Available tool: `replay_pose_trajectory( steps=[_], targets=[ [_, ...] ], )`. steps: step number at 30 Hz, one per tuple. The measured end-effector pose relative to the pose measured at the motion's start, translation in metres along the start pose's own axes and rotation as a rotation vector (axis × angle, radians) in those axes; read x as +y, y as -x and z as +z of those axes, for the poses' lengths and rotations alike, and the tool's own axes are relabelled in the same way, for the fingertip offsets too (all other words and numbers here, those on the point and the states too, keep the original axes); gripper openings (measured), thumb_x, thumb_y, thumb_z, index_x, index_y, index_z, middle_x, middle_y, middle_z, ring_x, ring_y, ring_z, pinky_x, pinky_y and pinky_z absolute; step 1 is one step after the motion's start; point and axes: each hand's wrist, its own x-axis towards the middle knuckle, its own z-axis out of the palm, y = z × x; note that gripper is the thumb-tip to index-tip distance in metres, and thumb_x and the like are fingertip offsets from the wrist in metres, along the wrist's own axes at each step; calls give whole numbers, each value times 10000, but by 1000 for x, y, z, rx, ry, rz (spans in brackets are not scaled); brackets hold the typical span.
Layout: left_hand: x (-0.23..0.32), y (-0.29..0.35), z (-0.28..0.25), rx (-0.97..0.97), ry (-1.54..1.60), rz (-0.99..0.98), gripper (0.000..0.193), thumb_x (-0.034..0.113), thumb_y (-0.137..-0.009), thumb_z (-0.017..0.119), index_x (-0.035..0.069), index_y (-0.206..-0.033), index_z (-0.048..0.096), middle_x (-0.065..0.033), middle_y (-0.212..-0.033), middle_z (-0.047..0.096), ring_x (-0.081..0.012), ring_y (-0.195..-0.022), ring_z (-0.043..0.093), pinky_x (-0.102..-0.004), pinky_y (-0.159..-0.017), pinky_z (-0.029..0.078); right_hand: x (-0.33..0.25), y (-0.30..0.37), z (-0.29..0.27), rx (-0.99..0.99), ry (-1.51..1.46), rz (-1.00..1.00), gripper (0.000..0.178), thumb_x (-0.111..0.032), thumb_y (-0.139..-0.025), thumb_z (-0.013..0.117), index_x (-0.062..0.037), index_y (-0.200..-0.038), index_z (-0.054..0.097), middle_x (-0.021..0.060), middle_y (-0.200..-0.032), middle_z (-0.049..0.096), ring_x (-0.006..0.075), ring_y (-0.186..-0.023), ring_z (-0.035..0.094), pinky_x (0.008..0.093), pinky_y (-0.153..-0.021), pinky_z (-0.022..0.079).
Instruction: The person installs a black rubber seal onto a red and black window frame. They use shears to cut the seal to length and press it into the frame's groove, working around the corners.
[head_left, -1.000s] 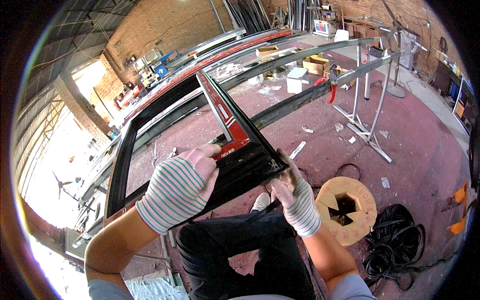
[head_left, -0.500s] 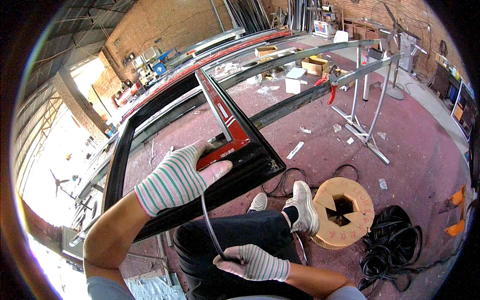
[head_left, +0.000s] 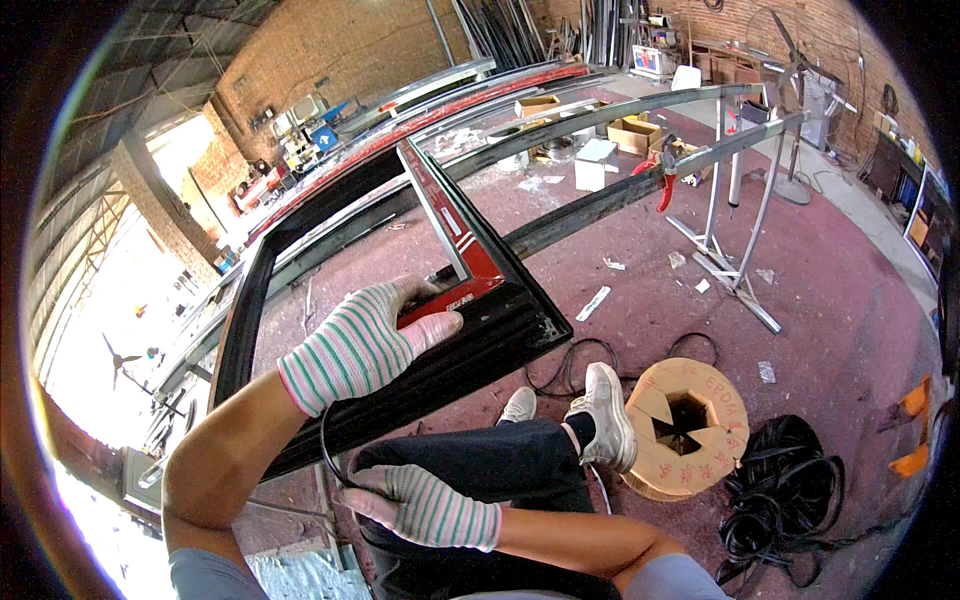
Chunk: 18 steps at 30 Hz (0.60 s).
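Note:
A black rectangular window frame (head_left: 505, 335), with red and silver film on its inner edges, lies tilted across my lap. My left hand (head_left: 360, 345), in a striped knit glove, is closed on the frame's near bar, thumb on top and fingers over the inner edge. Below it my right hand (head_left: 430, 508), gloved alike, pinches a thin black rubber strip (head_left: 324, 440). From those fingers the strip curves up to the near bar beside my left wrist. Whether it sits in a groove there is hidden.
A cardboard reel (head_left: 725, 395) stands by my shoe, with a heap of black rubber strip (head_left: 785, 470) right of it. Metal rails (head_left: 590, 208) on a stand (head_left: 735, 275) reach past the frame, and a red-handled tool (head_left: 666, 182) hangs on one. Scraps dot the red floor.
My right hand has moved left, carrying the rubber strip, which now meets the frame farther left, near my left wrist. My left hand keeps its grip on the frame.

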Motion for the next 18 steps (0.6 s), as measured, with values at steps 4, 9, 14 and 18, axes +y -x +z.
replay_pose_trajectory(
  steps=[4, 9, 14, 18],
  targets=[
    [2, 6, -4, -16, -22, -29, 571, 478, -973, 605, -39, -1210, 659, -213, -1031, 719, -277, -995, 700, -385, -931, 516, 14, -14, 9, -18, -183, 20, 338, -280, -1055, 552, 36, -1096, 665, 140, -893, 682, 184, -812, 571, 316, -792, 495],
    [-7, 14, -6, -34, -12, -91, 610, 507, -961, 626, -38, -1234, 657, -235, -1000, 723, -287, -958, 712, -374, -905, 527, 12, -18, 7, -31, -65, 24, 339, -269, -1055, 552, 23, -1177, 673, 125, -956, 724, 187, -843, 614, 305, -802, 503],
    [-13, 16, -4, -17, 14, -64, 576, 478, -972, 622, -42, -1216, 663, -213, -949, 722, -277, -915, 708, -370, -877, 529, 3, -20, 6, -56, -46, 12, 341, -277, -1053, 555, 10, -1186, 682, 118, -973, 729, 181, -841, 616, 295, -798, 501],
    [-13, 15, -3, -10, 32, -41, 554, 460, -980, 615, -42, -1210, 667, -213, -934, 719, -274, -887, 704, -370, -862, 529, 7, -22, 7, -33, -19, -29, 344, -294, -1051, 560, 4, -1170, 684, 107, -917, 711, 176, -811, 594, 295, -781, 496]
  ],
)
